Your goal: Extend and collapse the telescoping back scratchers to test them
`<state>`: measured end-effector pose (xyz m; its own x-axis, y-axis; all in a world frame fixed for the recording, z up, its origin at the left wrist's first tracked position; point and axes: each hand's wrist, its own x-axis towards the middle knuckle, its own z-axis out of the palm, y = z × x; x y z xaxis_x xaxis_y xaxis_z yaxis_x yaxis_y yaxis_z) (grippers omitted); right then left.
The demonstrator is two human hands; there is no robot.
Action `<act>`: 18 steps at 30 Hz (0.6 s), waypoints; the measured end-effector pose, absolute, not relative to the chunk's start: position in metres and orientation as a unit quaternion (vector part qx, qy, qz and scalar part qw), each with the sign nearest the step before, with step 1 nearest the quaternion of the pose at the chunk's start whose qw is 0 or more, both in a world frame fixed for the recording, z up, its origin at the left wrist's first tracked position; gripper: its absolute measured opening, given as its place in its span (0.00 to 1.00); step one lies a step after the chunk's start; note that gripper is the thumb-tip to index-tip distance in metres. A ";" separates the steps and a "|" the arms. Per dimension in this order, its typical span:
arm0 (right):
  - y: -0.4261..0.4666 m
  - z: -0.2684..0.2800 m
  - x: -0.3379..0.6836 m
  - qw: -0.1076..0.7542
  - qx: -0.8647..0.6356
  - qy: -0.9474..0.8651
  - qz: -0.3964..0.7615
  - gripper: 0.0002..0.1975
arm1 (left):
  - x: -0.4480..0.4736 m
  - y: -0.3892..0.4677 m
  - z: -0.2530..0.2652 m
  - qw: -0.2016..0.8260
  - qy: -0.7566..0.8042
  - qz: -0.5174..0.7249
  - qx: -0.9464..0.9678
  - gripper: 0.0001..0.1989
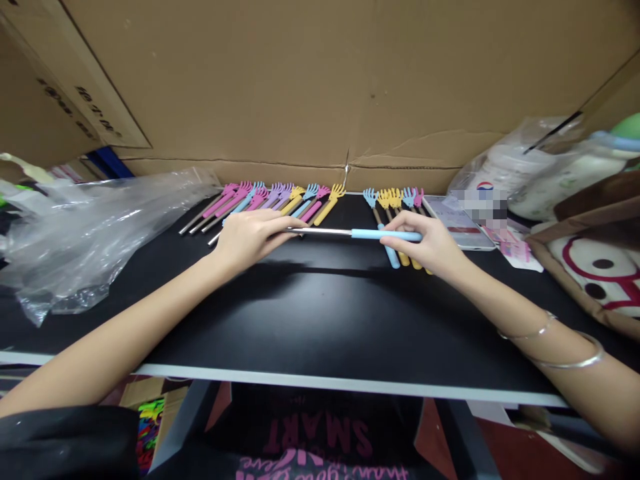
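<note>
Blue-handled rod between the fingers

Left hand, right hand: both pinching.
Set at nine and three o'clock; left forearm from eight, right forearm from four.

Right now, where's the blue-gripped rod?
Mid-frame in the head view, the blue-gripped rod spans between the left hand and right hand, above the black tabletop, its grip end on the right.

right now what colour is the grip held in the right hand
The grip in the right hand is light blue, clearest in the head view.
</note>
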<state>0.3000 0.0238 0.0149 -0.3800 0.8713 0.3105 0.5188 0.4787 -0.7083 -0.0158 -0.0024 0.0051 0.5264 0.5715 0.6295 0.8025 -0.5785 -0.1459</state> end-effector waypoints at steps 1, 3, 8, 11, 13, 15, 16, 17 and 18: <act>0.024 0.014 0.301 0.339 -0.438 -0.802 0.222 0.15 | -0.016 -0.002 0.005 0.222 -0.401 -0.270 -0.847 0.14; 0.025 0.013 0.303 0.323 -0.437 -0.826 0.152 0.15 | -0.016 -0.002 0.004 0.244 -0.386 -0.275 -0.846 0.14; 0.022 0.012 0.303 0.270 -0.440 -0.856 0.020 0.17 | -0.016 -0.002 0.004 0.290 -0.360 -0.275 -0.843 0.13; 0.019 0.010 0.302 0.250 -0.424 -0.870 -0.029 0.18 | -0.016 -0.001 0.004 0.303 -0.350 -0.272 -0.843 0.12; 0.018 0.009 0.301 0.233 -0.415 -0.878 -0.049 0.18 | -0.016 -0.001 0.004 0.310 -0.342 -0.271 -0.845 0.11; 0.018 0.007 0.300 0.217 -0.409 -0.884 -0.060 0.19 | -0.015 -0.001 0.004 0.315 -0.336 -0.270 -0.846 0.11; 0.019 0.007 0.300 0.211 -0.406 -0.887 -0.065 0.19 | -0.015 -0.001 0.004 0.317 -0.334 -0.268 -0.846 0.11; 0.019 0.006 0.300 0.206 -0.403 -0.889 -0.070 0.19 | -0.015 -0.001 0.004 0.318 -0.333 -0.267 -0.846 0.11; 0.019 0.005 0.300 0.203 -0.401 -0.890 -0.076 0.19 | -0.015 -0.001 0.004 0.319 -0.334 -0.266 -0.847 0.11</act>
